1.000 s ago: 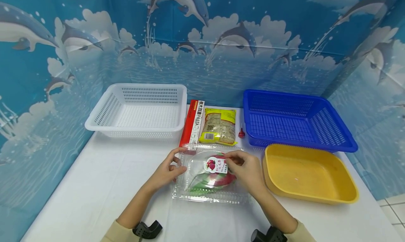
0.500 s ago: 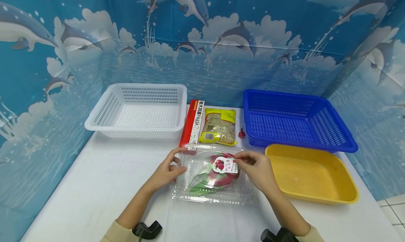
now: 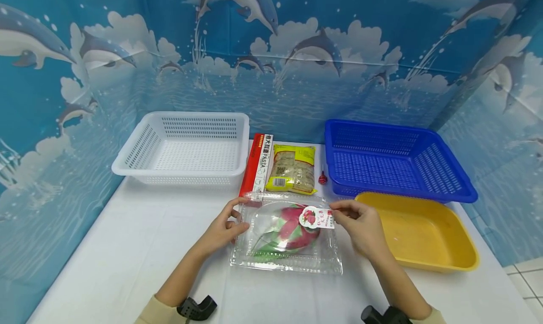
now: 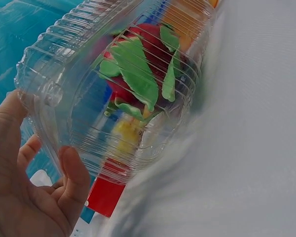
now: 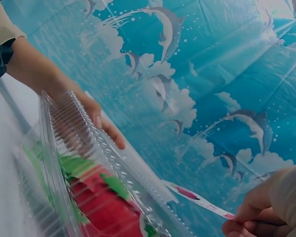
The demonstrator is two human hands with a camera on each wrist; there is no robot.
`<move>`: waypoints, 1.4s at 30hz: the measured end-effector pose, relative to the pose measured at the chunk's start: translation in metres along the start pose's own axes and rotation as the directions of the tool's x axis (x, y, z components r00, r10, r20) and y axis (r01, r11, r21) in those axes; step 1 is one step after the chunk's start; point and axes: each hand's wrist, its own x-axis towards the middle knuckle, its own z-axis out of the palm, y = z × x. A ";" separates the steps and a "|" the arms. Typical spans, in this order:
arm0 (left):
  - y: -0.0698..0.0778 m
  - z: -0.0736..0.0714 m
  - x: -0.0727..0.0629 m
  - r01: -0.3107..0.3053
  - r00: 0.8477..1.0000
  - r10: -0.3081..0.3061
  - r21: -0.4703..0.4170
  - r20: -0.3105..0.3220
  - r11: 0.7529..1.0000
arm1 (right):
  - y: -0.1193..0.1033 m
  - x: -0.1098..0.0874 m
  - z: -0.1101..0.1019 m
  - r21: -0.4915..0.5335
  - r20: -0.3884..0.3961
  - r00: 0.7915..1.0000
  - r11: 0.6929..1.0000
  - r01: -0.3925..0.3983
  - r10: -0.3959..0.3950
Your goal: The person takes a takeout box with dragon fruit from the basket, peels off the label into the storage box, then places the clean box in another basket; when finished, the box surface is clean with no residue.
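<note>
A clear plastic clamshell box [image 3: 265, 263] stands on the white table, its lid down. Inside lies a red dragon fruit [image 4: 153, 47] with green scales, seen through the plastic. My left hand [image 3: 222, 227] grips the box's left side, index finger at the far corner and thumb nearer me. Between the thumb and fingertips of my right hand [image 3: 360, 222] is the right end of a white label [image 3: 316, 217] with a printed dragon fruit. In the right wrist view the label [image 5: 200, 198] stretches from my fingertips toward the box, its far end close to the lid.
Behind the box lie a red-and-white pasta packet [image 3: 256, 164] and a yellow bag [image 3: 292, 168], with a small dark red item [image 3: 323, 178] beside them. A white basket [image 3: 182, 173] stands back left, a blue basket [image 3: 399, 164] back right, a yellow basin [image 3: 424, 263] at right.
My right hand has moved to the right with the label, from over the middle of the lid to its right edge. The left hand and the box stay in place.
</note>
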 end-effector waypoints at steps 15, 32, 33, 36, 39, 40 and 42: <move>0.002 0.001 0.000 0.000 1.000 0.000 0.017 -0.003 1.000 | 0.023 -0.002 -0.035 0.054 -0.102 0.995 0.999 -0.011 0.016; 0.002 0.001 -0.001 -0.001 1.000 0.001 0.000 0.013 1.000 | 0.054 -0.012 -0.074 0.172 -0.255 0.937 0.965 -0.199 0.239; 0.003 0.001 -0.001 0.003 1.000 -0.003 0.002 0.013 1.000 | 0.057 -0.012 -0.076 0.195 -0.270 0.930 0.960 -0.201 0.250; 0.004 0.001 -0.002 0.017 1.000 -0.017 0.008 0.015 1.000 | 0.064 -0.014 -0.081 0.212 -0.293 0.920 0.956 -0.203 0.261; 0.005 0.001 -0.002 0.023 1.000 -0.024 0.006 0.017 1.000 | 0.070 -0.014 -0.085 0.280 -0.323 0.903 0.940 -0.196 0.284; 0.005 0.001 -0.002 0.023 1.000 -0.023 0.006 0.018 1.000 | 0.071 -0.014 -0.087 0.282 -0.330 0.897 0.938 -0.204 0.294; 0.005 0.001 -0.001 0.016 1.000 -0.016 0.003 0.020 1.000 | 0.074 -0.013 -0.088 0.300 -0.359 0.877 0.929 -0.215 0.319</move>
